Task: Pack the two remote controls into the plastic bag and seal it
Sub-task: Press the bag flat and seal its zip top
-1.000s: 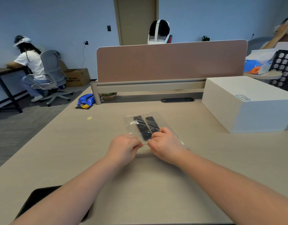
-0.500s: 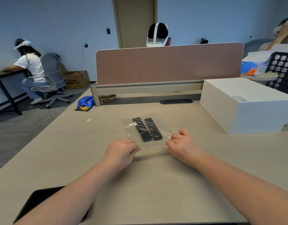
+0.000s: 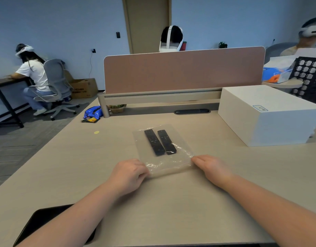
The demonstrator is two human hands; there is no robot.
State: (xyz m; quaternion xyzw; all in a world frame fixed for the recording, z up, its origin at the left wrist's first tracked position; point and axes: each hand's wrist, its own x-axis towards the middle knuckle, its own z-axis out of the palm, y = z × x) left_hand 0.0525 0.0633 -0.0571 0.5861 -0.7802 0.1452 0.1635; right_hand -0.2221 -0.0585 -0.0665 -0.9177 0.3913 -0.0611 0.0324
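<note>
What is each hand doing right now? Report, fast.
Left hand: fingers pinched on the plastic bag, near-left corner.
Right hand: fingers at its near-right corner; grip unclear.

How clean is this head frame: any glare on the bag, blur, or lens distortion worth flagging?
Head view: the plastic bag shows small white highlights along its creases, yet both remote controls read clearly through it; both hands are sharp; the person at far right is smeared by blur; the desk divider bows from the wide-angle lens; lighting is soft, with only faint shadows.
</note>
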